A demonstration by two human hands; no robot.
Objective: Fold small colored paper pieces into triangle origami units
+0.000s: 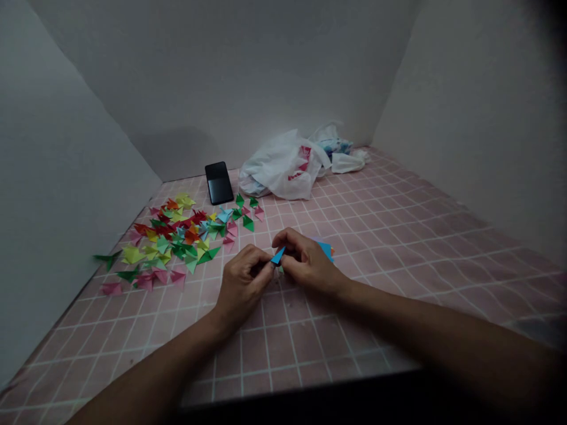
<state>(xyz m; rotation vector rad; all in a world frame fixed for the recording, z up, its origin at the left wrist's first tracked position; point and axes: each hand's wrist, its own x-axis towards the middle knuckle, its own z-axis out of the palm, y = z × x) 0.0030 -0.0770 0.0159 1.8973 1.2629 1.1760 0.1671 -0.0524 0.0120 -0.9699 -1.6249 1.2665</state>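
My left hand [243,285] and my right hand [305,261] meet over the pink checked tabletop [381,230], fingers pinched together. Between their fingertips sits a small blue folded paper piece [277,255], held by both hands. Behind my right hand lie a few sheets of blue paper [326,250] with an orange edge showing. To the left spreads a pile of several folded paper triangles [177,236] in green, yellow, red, pink and light blue.
A black phone [218,182] lies near the back wall. A white plastic bag [283,166] with red print and another crumpled bag [341,150] sit in the back corner. White walls enclose the left, back and right sides.
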